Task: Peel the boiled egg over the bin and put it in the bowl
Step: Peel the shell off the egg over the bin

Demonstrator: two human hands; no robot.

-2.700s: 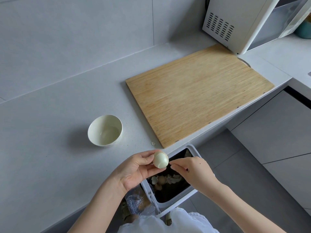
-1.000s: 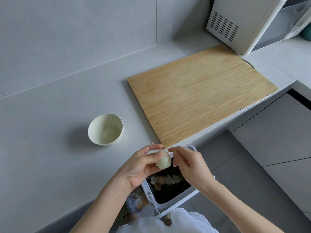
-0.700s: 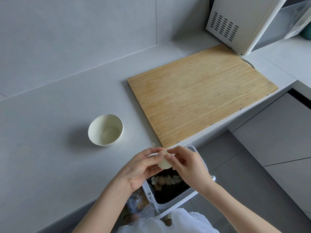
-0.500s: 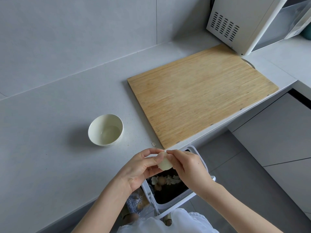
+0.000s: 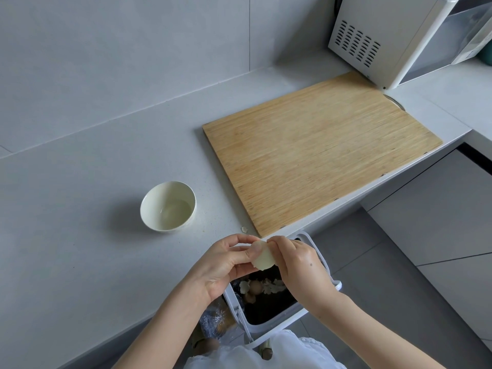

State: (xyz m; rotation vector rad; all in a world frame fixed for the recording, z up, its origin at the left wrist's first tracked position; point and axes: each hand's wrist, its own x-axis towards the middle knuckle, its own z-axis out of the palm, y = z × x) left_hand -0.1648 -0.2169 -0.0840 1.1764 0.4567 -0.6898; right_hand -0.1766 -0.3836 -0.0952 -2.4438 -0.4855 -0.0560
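The pale boiled egg (image 5: 262, 257) is held between both hands at the counter's front edge, above the open white bin (image 5: 330, 294). My left hand (image 5: 223, 265) grips the egg from the left, thumb on top. From the right, my right hand (image 5: 295, 265) pinches at the egg's upper side with its fingertips. Shell pieces lie inside the bin on its dark liner. The cream bowl (image 5: 168, 206) stands on the grey counter to the upper left of my hands, with nothing in it.
A wooden cutting board (image 5: 319, 147) lies on the counter to the right of the bowl. A white microwave (image 5: 399, 35) stands at the back right. One small shell chip (image 5: 244, 229) lies on the counter by the board's near corner.
My right hand has closed in on the egg and now pinches its top. The egg has turned a little in my left hand. The bowl and the board have stayed put.
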